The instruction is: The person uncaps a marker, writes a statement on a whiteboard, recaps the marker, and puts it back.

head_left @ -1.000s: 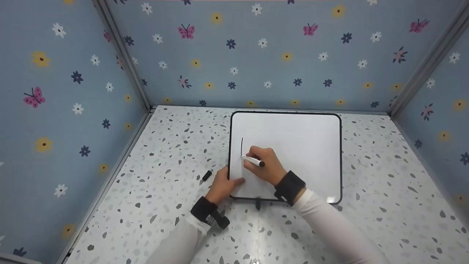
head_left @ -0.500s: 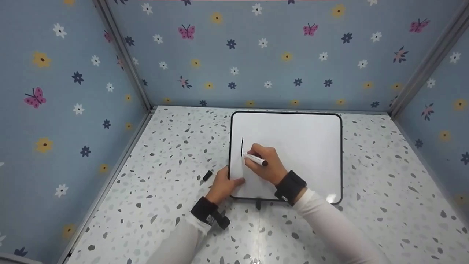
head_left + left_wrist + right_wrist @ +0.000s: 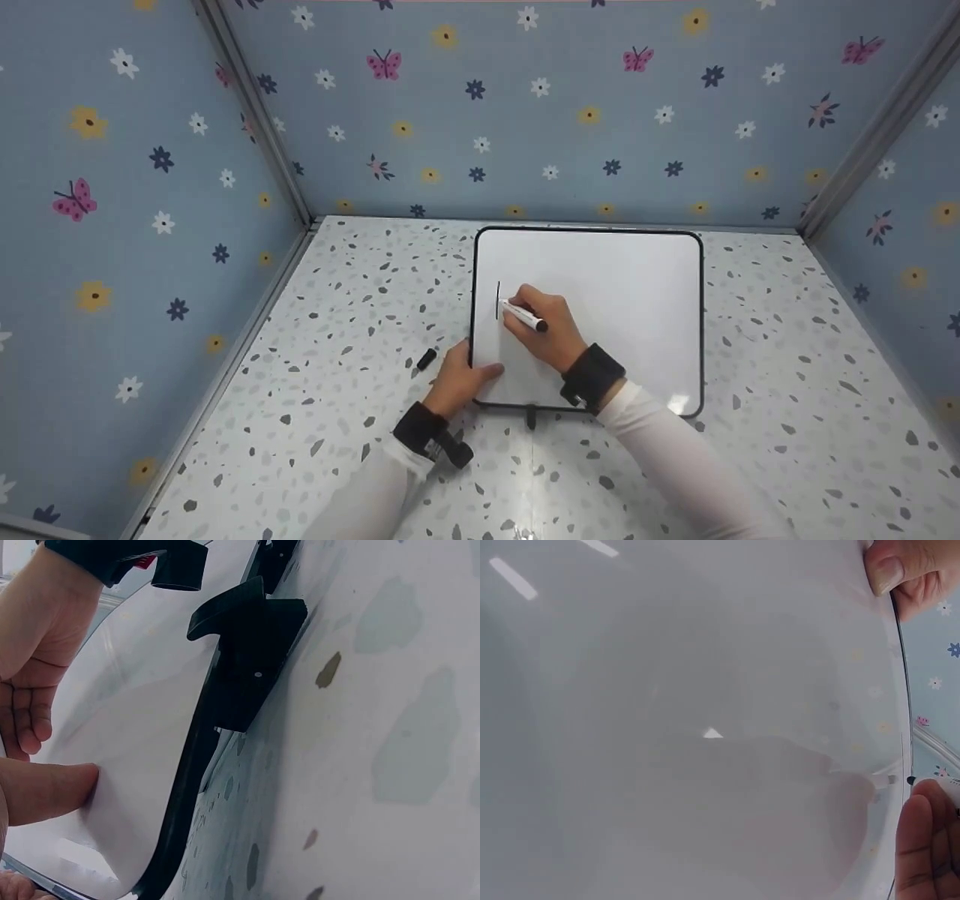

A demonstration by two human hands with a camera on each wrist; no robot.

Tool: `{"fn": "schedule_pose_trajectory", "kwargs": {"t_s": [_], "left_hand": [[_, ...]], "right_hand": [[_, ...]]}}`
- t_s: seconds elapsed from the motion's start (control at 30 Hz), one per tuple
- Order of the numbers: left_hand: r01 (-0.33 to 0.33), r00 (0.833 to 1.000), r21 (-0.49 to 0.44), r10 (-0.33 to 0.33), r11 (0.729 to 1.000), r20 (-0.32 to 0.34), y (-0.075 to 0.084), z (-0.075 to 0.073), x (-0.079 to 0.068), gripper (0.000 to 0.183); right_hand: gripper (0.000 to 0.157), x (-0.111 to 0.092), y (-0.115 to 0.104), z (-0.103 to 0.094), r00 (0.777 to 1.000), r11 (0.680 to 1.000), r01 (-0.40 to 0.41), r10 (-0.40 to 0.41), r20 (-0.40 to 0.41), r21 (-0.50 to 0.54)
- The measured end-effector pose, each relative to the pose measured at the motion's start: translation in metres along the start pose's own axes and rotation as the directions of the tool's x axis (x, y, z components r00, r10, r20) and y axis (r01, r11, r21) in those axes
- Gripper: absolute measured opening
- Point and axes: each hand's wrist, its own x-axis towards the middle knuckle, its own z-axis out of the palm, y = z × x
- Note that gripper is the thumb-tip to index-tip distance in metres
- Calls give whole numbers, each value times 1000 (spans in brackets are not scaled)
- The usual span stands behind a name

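Note:
A whiteboard point(image 3: 630, 300) with a black frame lies on the speckled table. My left hand point(image 3: 456, 380) grips its left edge near the lower corner, thumb point(image 3: 52, 791) flat on the white face and fingers mostly hidden at the side. In my right hand point(image 3: 551, 330) a white marker point(image 3: 523, 314) with a dark end is pinched between thumb and fingers. Its black tip point(image 3: 911, 780) shows close over the board in the right wrist view. One thin black vertical line point(image 3: 498, 300) stands on the board's left part, just left of the tip.
The black marker cap point(image 3: 427, 359) lies on the table point(image 3: 360, 315) left of the board. A black clip-like piece point(image 3: 531, 417) sits at the board's lower edge, seen larger in the left wrist view. Blue patterned panels point(image 3: 525, 127) wall in the table's back and sides.
My right hand has shifted slightly upward with the marker, whose tip has gone from the line's lower end to beside its middle. The left hand has stayed on the board's edge.

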Motion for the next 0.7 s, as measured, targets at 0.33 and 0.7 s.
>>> {"fn": "schedule_pose_trajectory", "kwargs": {"t_s": [0.33,0.7], "left_hand": [[4,1000,-1,-4,1000,-3,1,1,1,59],[19,1000,17,-19,1000,-6,0,1,1,62]], "right_hand": [[13,1,0,-1,1000,1000,-16,16,14,10],[14,-1,2,-7,1000,999,-30,30,5,-27]]}}
